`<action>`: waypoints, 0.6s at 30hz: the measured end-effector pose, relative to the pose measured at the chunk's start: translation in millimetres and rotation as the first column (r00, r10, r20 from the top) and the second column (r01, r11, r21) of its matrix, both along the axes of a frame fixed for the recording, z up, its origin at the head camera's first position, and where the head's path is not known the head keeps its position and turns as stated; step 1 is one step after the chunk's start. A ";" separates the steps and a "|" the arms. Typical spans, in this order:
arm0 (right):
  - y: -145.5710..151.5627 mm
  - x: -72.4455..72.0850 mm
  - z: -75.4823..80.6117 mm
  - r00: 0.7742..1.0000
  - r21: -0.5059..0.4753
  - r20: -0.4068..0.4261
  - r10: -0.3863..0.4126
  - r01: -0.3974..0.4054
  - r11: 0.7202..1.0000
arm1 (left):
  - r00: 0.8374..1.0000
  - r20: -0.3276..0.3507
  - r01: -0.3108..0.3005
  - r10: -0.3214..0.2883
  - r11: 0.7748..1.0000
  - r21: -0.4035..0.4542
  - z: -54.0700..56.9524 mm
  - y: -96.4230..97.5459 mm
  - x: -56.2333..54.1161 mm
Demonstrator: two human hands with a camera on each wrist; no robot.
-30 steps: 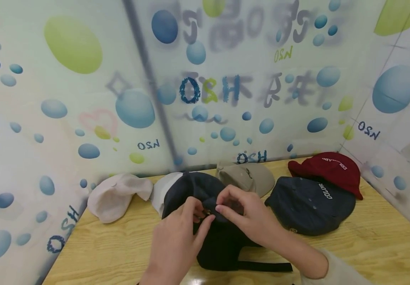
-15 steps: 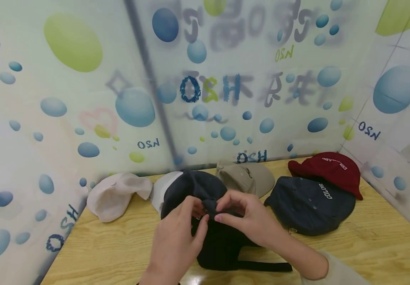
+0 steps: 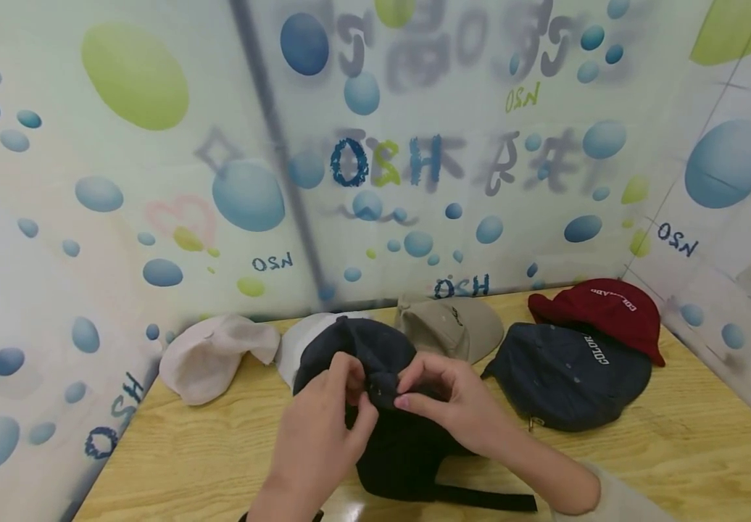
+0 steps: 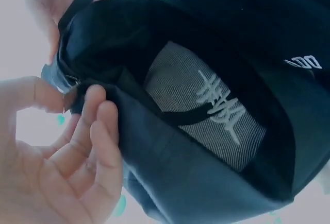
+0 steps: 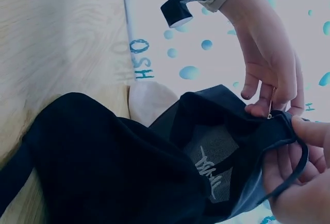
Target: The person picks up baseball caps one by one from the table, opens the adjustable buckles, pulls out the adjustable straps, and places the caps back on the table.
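A navy baseball cap (image 3: pixel 362 341) is held up above the table, its inside and pale lettered lining (image 4: pixel 191 95) showing in the left wrist view. My left hand (image 3: pixel 320 413) pinches a small metal buckle (image 4: pixel 71 96) at the cap's back edge between thumb and forefinger. Opposite it, my right hand (image 3: pixel 457 399) pinches the back strap (image 5: pixel 294 170) close to the buckle, thumb and forefinger bent. Just below both hands lies a black cap (image 3: pixel 401 464), its loose strap (image 3: pixel 493 499) stretched to the right on the wood.
Along the back of the wooden table (image 3: pixel 186 464) sit a cream cap (image 3: pixel 209 362), a white cap (image 3: pixel 297 341), a beige cap (image 3: pixel 460 326), a second navy cap (image 3: pixel 571 377) and a red cap (image 3: pixel 604 312). A patterned curtain (image 3: pixel 375 239) stands behind them.
My left thumb and fingertips have drawn slightly left, away from the right hand, and more of the strap shows between the hands. The right hand has barely moved.
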State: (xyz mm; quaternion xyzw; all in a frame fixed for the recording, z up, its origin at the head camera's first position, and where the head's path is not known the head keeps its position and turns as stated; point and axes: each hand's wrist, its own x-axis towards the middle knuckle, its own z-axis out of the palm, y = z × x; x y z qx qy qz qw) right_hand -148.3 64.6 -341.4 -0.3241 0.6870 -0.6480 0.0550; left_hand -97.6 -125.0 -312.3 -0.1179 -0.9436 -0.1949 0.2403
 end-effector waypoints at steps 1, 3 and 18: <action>0.3 0.0 -0.3 1.000 0.000 0.005 0.012 -0.012 1.000 | 1.000 -0.001 0.006 -0.006 1.000 0.001 0.0 -0.7 0.2; 0.5 -0.1 0.1 0.999 0.009 0.016 0.031 -0.031 0.999 | 0.999 -0.025 0.031 -0.031 1.000 -0.002 -0.9 -1.5 0.0; -4.1 -8.3 7.4 0.989 0.123 0.151 -0.003 -0.016 0.992 | 0.986 -0.099 0.131 -0.133 0.991 -0.029 -10.2 0.5 -3.9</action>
